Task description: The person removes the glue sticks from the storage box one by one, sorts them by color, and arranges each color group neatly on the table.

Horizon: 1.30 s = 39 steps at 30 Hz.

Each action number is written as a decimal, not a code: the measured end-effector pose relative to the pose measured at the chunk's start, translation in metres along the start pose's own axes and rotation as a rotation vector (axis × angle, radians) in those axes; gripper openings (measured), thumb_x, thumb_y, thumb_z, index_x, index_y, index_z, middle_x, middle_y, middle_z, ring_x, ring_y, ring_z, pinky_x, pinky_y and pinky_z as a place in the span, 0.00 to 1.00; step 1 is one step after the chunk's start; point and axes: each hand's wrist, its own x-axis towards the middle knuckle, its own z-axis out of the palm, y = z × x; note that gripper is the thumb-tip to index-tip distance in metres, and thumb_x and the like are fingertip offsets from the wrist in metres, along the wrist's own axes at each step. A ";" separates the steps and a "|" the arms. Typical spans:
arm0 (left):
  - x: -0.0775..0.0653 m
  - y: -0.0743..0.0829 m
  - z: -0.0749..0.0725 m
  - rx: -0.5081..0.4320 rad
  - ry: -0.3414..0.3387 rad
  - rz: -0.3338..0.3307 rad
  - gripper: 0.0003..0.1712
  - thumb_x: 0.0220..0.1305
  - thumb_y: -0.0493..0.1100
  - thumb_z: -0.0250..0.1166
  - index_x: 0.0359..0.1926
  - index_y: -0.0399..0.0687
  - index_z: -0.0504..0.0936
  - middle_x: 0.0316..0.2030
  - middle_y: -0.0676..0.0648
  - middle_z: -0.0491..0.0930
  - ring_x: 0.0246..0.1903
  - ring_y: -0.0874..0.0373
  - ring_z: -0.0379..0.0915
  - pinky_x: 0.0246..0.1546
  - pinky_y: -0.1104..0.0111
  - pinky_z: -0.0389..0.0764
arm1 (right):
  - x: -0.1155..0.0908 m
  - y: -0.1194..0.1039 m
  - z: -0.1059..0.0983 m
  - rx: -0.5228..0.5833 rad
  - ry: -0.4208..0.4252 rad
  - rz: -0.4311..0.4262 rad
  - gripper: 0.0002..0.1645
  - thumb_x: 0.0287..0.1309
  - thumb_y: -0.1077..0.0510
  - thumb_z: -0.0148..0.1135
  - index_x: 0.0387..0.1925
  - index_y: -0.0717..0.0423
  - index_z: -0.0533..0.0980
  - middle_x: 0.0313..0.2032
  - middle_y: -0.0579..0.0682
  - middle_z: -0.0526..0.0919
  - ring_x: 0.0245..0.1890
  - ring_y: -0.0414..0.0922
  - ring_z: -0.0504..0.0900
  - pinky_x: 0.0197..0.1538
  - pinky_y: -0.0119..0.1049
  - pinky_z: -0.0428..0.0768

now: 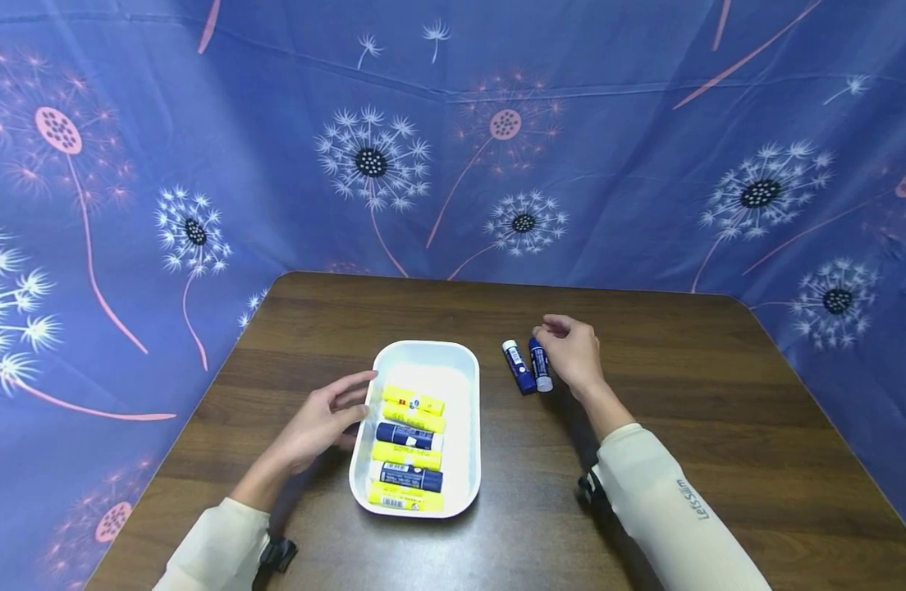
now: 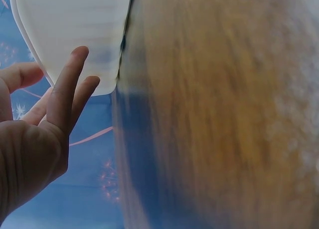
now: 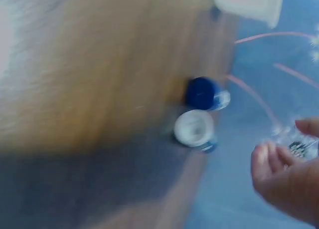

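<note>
Head view: left hand [image 1: 320, 427] touches the tray [image 1: 464, 443], fingers spread; right hand [image 1: 574, 353], half-curled, seemingly empty, best pinches the nearer glue stick [image 1: 540, 366] mid-barrel.

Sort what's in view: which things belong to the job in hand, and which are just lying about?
In the job:
white tray, by the left hand
four yellow tubes and two blue tubes inside it
blue pair outside it, by the right hand

Only surroundings:
wooden table
dandelion-print cloth
</note>
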 end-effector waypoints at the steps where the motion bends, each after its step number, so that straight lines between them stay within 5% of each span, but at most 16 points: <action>1: -0.001 0.000 0.000 0.001 -0.002 0.000 0.33 0.74 0.36 0.60 0.76 0.55 0.67 0.74 0.34 0.68 0.60 0.40 0.81 0.45 0.51 0.90 | -0.001 -0.005 0.002 0.041 -0.041 -0.032 0.25 0.66 0.56 0.64 0.61 0.63 0.79 0.53 0.63 0.87 0.51 0.51 0.85 0.50 0.29 0.81; 4: -0.002 0.000 -0.002 0.001 -0.002 -0.005 0.33 0.74 0.36 0.59 0.76 0.55 0.67 0.74 0.33 0.68 0.59 0.41 0.82 0.45 0.51 0.90 | -0.006 -0.019 0.010 0.165 -0.213 -0.105 0.26 0.66 0.59 0.66 0.62 0.65 0.78 0.55 0.64 0.86 0.50 0.46 0.85 0.48 0.22 0.81; 9: -0.003 0.000 -0.004 -0.001 -0.011 -0.003 0.33 0.74 0.36 0.59 0.77 0.55 0.66 0.74 0.33 0.68 0.60 0.40 0.81 0.46 0.51 0.90 | -0.019 -0.035 0.032 0.296 -0.464 -0.120 0.27 0.65 0.64 0.67 0.64 0.65 0.76 0.58 0.65 0.84 0.52 0.44 0.85 0.52 0.26 0.85; 16: -0.004 -0.002 -0.004 0.002 -0.004 -0.011 0.33 0.74 0.36 0.60 0.76 0.56 0.67 0.74 0.34 0.68 0.62 0.38 0.80 0.46 0.51 0.90 | -0.034 -0.055 0.065 0.266 -0.681 -0.127 0.30 0.62 0.65 0.70 0.65 0.66 0.75 0.60 0.64 0.83 0.54 0.47 0.84 0.57 0.33 0.86; 26: -0.002 0.000 -0.001 0.010 0.002 -0.016 0.33 0.73 0.37 0.62 0.75 0.57 0.68 0.73 0.35 0.70 0.61 0.41 0.81 0.46 0.51 0.90 | -0.038 -0.068 0.103 0.108 -0.744 -0.129 0.30 0.60 0.63 0.72 0.64 0.62 0.78 0.57 0.59 0.85 0.52 0.46 0.83 0.63 0.41 0.83; 39: 0.000 0.002 -0.002 0.006 -0.015 -0.008 0.34 0.73 0.36 0.61 0.77 0.54 0.66 0.74 0.35 0.68 0.62 0.42 0.80 0.46 0.52 0.90 | -0.044 -0.070 0.127 -0.135 -0.711 -0.068 0.26 0.55 0.66 0.71 0.58 0.62 0.82 0.48 0.53 0.88 0.44 0.44 0.81 0.55 0.38 0.83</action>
